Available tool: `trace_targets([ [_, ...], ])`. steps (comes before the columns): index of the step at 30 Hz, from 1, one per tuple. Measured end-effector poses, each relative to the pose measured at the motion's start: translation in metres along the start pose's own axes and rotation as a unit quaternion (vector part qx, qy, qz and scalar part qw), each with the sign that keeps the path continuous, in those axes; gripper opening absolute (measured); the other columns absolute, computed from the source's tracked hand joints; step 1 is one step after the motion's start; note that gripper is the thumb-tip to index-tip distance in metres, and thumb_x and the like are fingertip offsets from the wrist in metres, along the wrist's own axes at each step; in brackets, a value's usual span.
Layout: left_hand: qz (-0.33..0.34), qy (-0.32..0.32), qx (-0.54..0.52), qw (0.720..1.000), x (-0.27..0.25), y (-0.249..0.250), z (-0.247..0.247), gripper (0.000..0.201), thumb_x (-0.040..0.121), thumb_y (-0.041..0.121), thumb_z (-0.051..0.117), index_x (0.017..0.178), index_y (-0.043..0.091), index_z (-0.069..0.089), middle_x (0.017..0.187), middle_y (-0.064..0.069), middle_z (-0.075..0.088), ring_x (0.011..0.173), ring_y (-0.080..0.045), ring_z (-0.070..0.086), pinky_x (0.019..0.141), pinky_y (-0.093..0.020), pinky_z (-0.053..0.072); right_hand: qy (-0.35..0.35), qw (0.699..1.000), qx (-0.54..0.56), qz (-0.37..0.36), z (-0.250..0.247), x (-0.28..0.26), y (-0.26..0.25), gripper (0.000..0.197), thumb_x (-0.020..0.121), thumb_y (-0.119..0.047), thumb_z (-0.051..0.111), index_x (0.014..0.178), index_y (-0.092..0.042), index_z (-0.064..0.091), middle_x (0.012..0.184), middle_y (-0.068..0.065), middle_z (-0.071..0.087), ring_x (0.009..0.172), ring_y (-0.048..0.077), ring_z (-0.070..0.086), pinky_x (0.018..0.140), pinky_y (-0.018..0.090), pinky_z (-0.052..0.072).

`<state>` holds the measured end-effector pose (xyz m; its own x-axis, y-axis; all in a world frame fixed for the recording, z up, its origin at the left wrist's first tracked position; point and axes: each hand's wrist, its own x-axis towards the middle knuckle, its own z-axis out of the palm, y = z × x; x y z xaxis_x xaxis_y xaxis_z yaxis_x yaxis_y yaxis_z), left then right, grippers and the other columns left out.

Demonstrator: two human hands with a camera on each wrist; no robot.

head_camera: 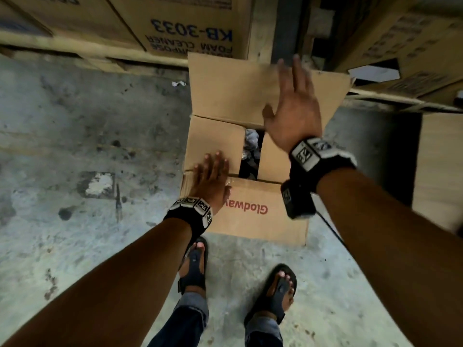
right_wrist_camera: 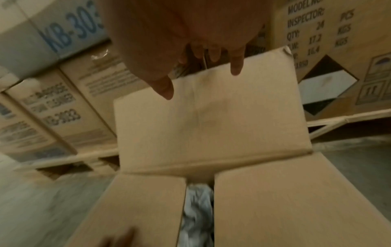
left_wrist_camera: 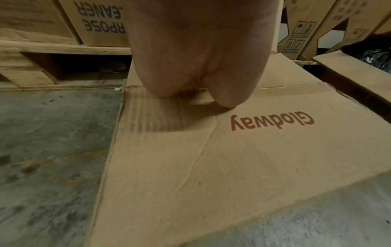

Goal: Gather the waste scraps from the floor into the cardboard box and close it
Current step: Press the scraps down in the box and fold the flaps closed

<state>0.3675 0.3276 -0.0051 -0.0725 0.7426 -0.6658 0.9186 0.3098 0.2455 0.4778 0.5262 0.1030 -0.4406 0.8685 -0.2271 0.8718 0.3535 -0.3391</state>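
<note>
A brown cardboard box marked "Glodway" stands on the concrete floor in front of my feet. Its two side flaps are folded in, and pale crumpled scraps show through the gap between them. The far flap still stands up. My left hand presses flat on the left flap near the box's front edge, fingers straight. My right hand hovers over the far flap with fingers spread, holding nothing. In the right wrist view the scraps lie inside the box.
Stacked cartons on wooden pallets stand just behind the box. A small white scrap lies on the floor by the pallet's edge. More cartons stand to the right. Bare stained concrete lies to the left.
</note>
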Motion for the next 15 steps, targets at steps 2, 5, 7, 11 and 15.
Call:
trace_targets([
  [2,0.003,0.008,0.0,1.0,0.0,-0.001,0.002,0.077,0.101,0.034,0.038,0.155,0.014,-0.012,0.162,-0.012,-0.025,0.149,-0.038,-0.021,0.12,-0.057,-0.005,-0.043,0.998,-0.035,0.018,-0.012,0.019,0.001,0.086,0.096,-0.038,0.056,0.162,-0.023,0.003,0.17,0.003,-0.006,0.156,0.031,-0.004,0.121,0.061,0.012],
  [5,0.013,0.027,-0.004,1.0,-0.003,-0.006,0.004,0.082,0.099,0.037,0.042,0.155,0.015,-0.014,0.162,-0.013,-0.024,0.149,-0.037,-0.021,0.121,-0.055,-0.006,-0.09,0.993,-0.061,0.038,-0.01,0.014,0.004,0.084,0.096,-0.044,0.052,0.162,-0.023,0.004,0.17,0.002,0.0,0.155,0.031,-0.005,0.114,0.07,-0.002],
  [7,0.014,0.046,0.006,0.999,-0.012,-0.011,0.01,0.084,0.098,0.04,0.043,0.155,0.015,-0.013,0.162,-0.015,-0.023,0.149,-0.036,-0.02,0.121,-0.053,-0.006,-0.041,0.996,-0.072,0.024,-0.008,-0.008,0.004,0.074,0.096,-0.031,0.053,0.16,-0.02,0.017,0.166,0.008,0.019,0.155,0.033,0.007,0.114,0.074,-0.002],
  [11,0.015,0.068,-0.024,0.997,-0.044,-0.022,0.03,0.086,0.096,0.044,0.046,0.157,0.013,-0.006,0.163,-0.015,-0.017,0.151,-0.034,-0.014,0.123,-0.052,0.004,0.039,0.996,-0.086,0.006,0.002,-0.062,0.007,0.068,0.081,0.005,0.051,0.143,-0.022,0.047,0.138,0.009,0.053,0.138,0.032,0.041,0.115,0.074,0.003],
  [15,0.059,0.125,-0.067,0.988,-0.084,-0.017,0.036,0.081,0.099,0.046,0.043,0.157,0.01,0.0,0.164,-0.013,-0.015,0.152,-0.029,-0.012,0.124,-0.043,0.008,0.004,0.996,-0.085,0.002,0.038,-0.105,0.027,0.06,0.088,0.002,0.05,0.142,-0.024,0.052,0.14,0.006,0.056,0.137,0.031,0.044,0.115,0.074,0.008],
])
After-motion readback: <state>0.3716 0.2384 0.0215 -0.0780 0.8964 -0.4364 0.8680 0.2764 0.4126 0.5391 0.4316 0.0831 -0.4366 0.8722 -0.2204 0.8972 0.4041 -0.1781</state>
